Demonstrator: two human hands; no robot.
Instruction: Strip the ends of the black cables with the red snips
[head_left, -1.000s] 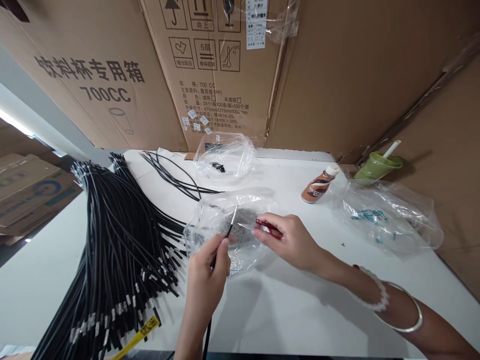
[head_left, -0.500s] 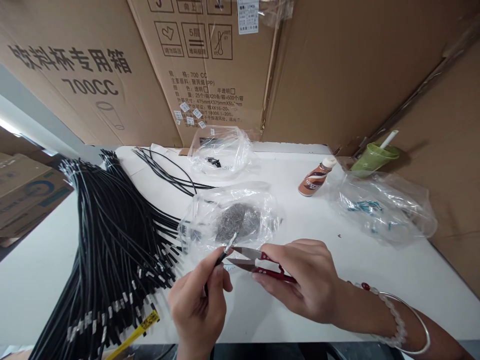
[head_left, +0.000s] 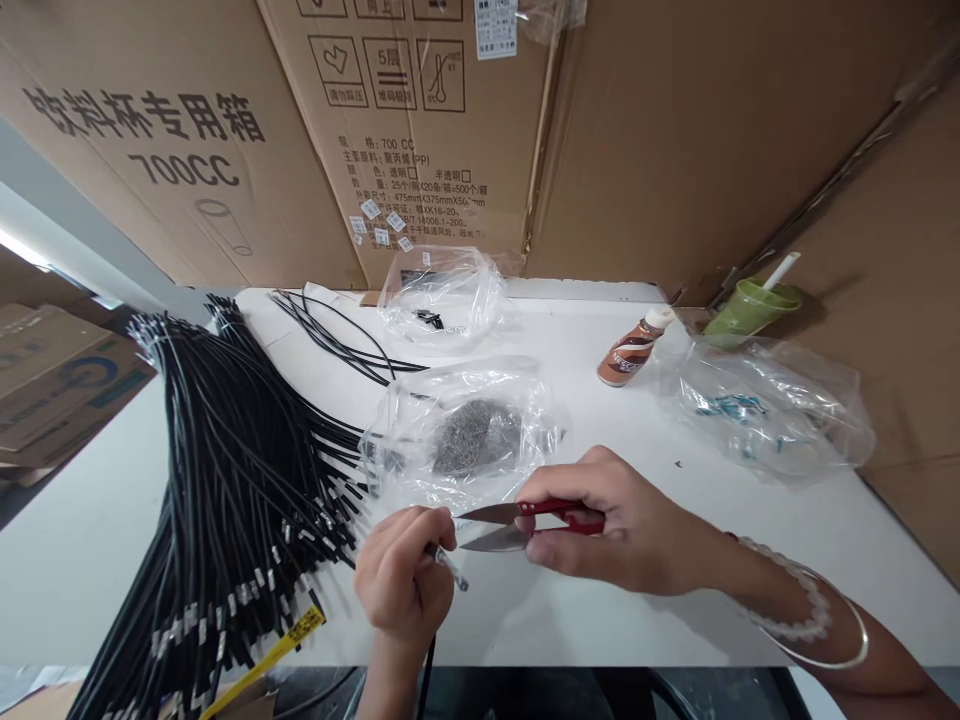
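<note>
Between the fingers of my left hand (head_left: 405, 570) is a black cable (head_left: 430, 650); its silvery stripped end (head_left: 454, 572) points right and downward. The rest of the cable hangs below the hand, past the table's front edge. My right hand (head_left: 600, 525) grips red-handled thread snips (head_left: 499, 526). Their two blades are spread apart, tips toward my left hand, just above the cable's end. Right behind both hands lies a clear plastic bag (head_left: 517, 385) with a grey mass of fine small pieces (head_left: 472, 440) inside.
A big bundle of black cables (head_left: 225, 450) covers the left side, with a yellow tape strip (head_left: 262, 665). Behind are another clear bag (head_left: 480, 290) and cardboard boxes (head_left: 435, 200). At right stand a brown bottle (head_left: 626, 355), a green cup (head_left: 750, 310) and a bag with teal pieces (head_left: 810, 440).
My left hand has turned, so the cable's end, which pointed up, now points down and right. The snips have shifted slightly and their blades are still apart.
</note>
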